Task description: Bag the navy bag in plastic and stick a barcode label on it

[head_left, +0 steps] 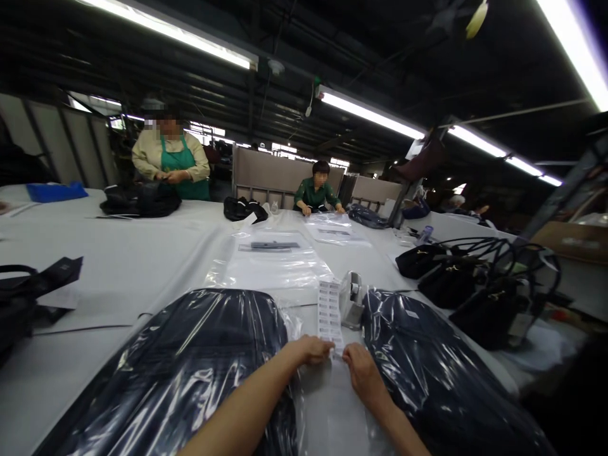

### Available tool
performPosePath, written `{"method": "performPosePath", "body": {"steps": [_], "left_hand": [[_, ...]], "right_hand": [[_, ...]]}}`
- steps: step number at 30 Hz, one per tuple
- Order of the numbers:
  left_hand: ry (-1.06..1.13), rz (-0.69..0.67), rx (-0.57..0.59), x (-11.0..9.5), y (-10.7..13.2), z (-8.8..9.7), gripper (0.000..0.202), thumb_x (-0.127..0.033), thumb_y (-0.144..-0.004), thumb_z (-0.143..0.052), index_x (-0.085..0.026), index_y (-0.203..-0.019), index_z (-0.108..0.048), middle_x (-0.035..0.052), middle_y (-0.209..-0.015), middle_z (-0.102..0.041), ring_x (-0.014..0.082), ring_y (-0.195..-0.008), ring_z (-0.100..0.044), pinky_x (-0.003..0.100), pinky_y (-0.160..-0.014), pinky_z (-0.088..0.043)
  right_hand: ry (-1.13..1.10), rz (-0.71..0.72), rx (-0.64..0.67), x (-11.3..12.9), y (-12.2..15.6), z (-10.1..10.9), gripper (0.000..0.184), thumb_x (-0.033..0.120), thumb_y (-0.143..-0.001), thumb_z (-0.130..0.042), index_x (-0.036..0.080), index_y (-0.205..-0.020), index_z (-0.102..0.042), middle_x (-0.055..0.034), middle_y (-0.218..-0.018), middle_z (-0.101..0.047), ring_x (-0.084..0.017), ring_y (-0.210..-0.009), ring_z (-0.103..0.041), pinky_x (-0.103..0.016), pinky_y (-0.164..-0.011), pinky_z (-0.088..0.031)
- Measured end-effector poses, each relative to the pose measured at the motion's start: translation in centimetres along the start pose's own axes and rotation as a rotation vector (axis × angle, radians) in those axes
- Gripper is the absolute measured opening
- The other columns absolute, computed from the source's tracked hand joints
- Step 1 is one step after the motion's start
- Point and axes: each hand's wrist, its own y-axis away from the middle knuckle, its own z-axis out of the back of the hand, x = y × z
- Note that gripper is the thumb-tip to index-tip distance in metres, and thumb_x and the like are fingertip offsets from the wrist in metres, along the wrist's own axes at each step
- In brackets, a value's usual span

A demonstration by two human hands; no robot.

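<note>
A white sheet of printed labels (329, 310) lies on the table in front of me. Fingers of my left hand (313, 350) are closed at its lower end, pinching the edge. Just right of that corner, my right hand (358, 364) is closed in a pinch; what sits between its fingertips is too small to make out. A tape dispenser (352, 301) stands against the right side of the sheet. Dark bags wrapped in clear plastic flank my hands: one wrapped bag (204, 361) under my left forearm, another wrapped bag (422, 354) beside my right.
Flat clear plastic bags (270, 259) lie farther up the white table (156, 253). Several black handbags (479, 291) stand at right, and a black bag with a tag (28, 291) at left. Two co-workers, one in a green apron (179, 158), work across the table.
</note>
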Motion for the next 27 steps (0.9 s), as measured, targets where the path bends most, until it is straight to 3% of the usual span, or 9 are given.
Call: {"method": "performPosePath", "body": {"steps": [5,8,11,13,16,18,19,23,27], "left_hand": [[-0.031,0.016,0.038,0.0,-0.9,-2.5,0.040,-0.015,-0.076,-0.052,-0.025,-0.115,-0.054,0.0081,-0.138,-0.042,0.0314,-0.124,-0.039,0.066,-0.095,-0.026],[-0.017,0.023,-0.012,-1.3,0.9,-0.7,0.054,-0.014,-0.070,-0.058,-0.026,-0.123,-0.049,0.0097,-0.145,-0.030,0.0308,-0.127,-0.037,0.062,-0.098,-0.027],[-0.020,0.061,-0.241,-0.8,7.4,2.8,0.054,-0.016,-0.080,-0.047,-0.027,-0.132,-0.039,0.0065,-0.148,-0.025,0.0227,-0.129,-0.034,0.048,-0.104,-0.028],[-0.036,0.173,-0.469,1.1,15.0,4.7,0.044,-0.020,-0.089,-0.033,-0.022,-0.132,-0.038,0.0061,-0.139,-0.041,0.0172,-0.125,-0.039,0.037,-0.106,-0.028],[-0.118,0.716,-0.929,5.2,27.7,4.6,0.045,-0.037,-0.090,-0.033,-0.016,-0.128,-0.045,0.0111,-0.129,-0.051,0.0239,-0.122,-0.042,0.042,-0.105,-0.030],[-0.111,1.061,-0.878,7.6,33.9,2.2,0.059,-0.044,-0.085,-0.038,-0.008,-0.132,-0.039,0.0172,-0.131,-0.048,0.0314,-0.121,-0.043,0.048,-0.101,-0.033],[-0.060,1.079,-0.784,8.3,35.9,0.7,0.064,-0.047,-0.084,-0.039,-0.007,-0.134,-0.037,0.0175,-0.131,-0.047,0.0314,-0.120,-0.044,0.047,-0.100,-0.035],[-0.018,1.037,-0.685,8.1,38.0,-4.8,0.056,-0.044,-0.088,-0.029,-0.013,-0.132,-0.043,0.0105,-0.129,-0.052,0.0266,-0.113,-0.051,0.041,-0.100,-0.036],[-0.080,1.103,-0.718,6.7,37.4,-4.8,0.055,-0.042,-0.089,-0.026,-0.014,-0.135,-0.040,0.0098,-0.132,-0.049,0.0274,-0.116,-0.049,0.044,-0.099,-0.037]], "right_hand": [[-0.359,-0.385,-0.309,2.1,1.9,3.4,0.030,0.048,-0.085,-0.046,0.020,-0.086,-0.058,-0.0073,-0.088,-0.063,-0.022,-0.085,-0.057,-0.035,-0.078,-0.045],[-0.821,-0.720,-0.277,4.3,1.3,4.3,0.040,0.055,-0.071,-0.063,0.019,-0.088,-0.061,-0.0047,-0.088,-0.065,-0.021,-0.083,-0.059,-0.032,-0.075,-0.049],[-1.190,-0.843,-0.140,7.2,-0.3,3.9,0.045,0.055,-0.058,-0.074,0.018,-0.082,-0.063,-0.0041,-0.088,-0.066,-0.020,-0.084,-0.059,-0.031,-0.078,-0.050],[-1.277,-0.837,-0.003,9.6,-1.6,3.1,0.045,0.054,-0.058,-0.075,0.017,-0.081,-0.064,-0.0041,-0.086,-0.066,-0.019,-0.082,-0.059,-0.031,-0.077,-0.050],[-1.237,-0.677,0.216,13.5,-3.9,1.2,0.040,0.053,-0.066,-0.069,0.016,-0.079,-0.063,-0.0019,-0.075,-0.062,-0.014,-0.072,-0.056,-0.027,-0.071,-0.049],[-1.148,-0.532,0.332,15.9,-5.9,-0.7,0.037,0.053,-0.072,-0.062,0.016,-0.074,-0.059,-0.0001,-0.069,-0.058,-0.012,-0.066,-0.054,-0.024,-0.065,-0.046],[-1.084,-0.466,0.380,16.8,-7.0,-1.9,0.037,0.053,-0.074,-0.058,0.016,-0.072,-0.057,0.0005,-0.066,-0.057,-0.012,-0.063,-0.052,-0.023,-0.062,-0.045],[-0.836,-0.343,0.443,19.1,-11.9,-6.5,0.032,0.045,-0.073,-0.052,0.017,-0.060,-0.053,0.0026,-0.053,-0.050,-0.011,-0.051,-0.047,-0.023,-0.052,-0.040],[-0.732,-0.377,0.460,19.6,-15.2,-10.0,0.028,0.034,-0.074,-0.048,0.017,-0.052,-0.049,0.0032,-0.045,-0.047,-0.010,-0.044,-0.044,-0.022,-0.048,-0.038]]}}
